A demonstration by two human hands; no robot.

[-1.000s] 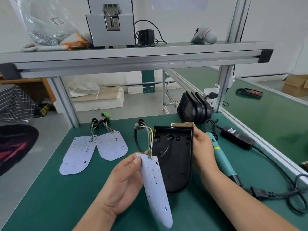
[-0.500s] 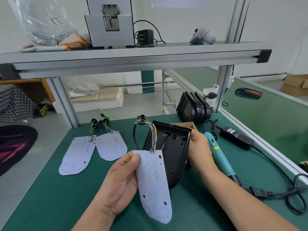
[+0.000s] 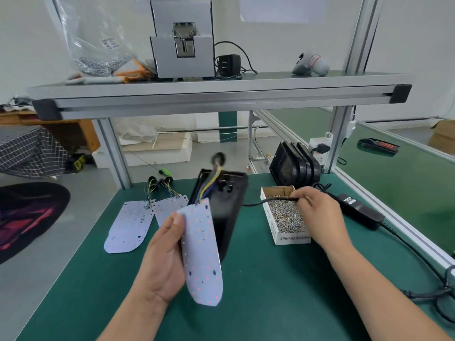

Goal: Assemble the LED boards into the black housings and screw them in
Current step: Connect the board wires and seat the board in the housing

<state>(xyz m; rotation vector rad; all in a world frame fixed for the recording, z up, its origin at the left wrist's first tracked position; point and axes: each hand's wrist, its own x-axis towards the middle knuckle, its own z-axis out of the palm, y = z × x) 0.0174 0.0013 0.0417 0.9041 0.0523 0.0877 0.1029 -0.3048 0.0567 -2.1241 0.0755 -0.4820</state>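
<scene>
My left hand (image 3: 162, 257) grips a white LED board (image 3: 202, 254) by its left edge and holds it above the green table (image 3: 270, 291). Coloured wires rise from the board's top to a black grommet (image 3: 218, 158), which is blurred. Right behind the board a black housing (image 3: 227, 205) stands tilted, also blurred; what props it up is hidden. A black cable (image 3: 261, 202) runs from the housing to my right hand (image 3: 317, 212), which pinches it over an open box of screws (image 3: 286, 217).
Two more LED boards (image 3: 128, 225) (image 3: 168, 207) with wires lie at the left. A stack of black housings (image 3: 295, 166) leans at the back right. A power adapter (image 3: 357, 212) and its cords run along the right edge.
My right hand has let go of the housing and moved right, drawing the black cable out with it. The housing has tipped further upright, uncovering the screw box. The board stays in my left hand.
</scene>
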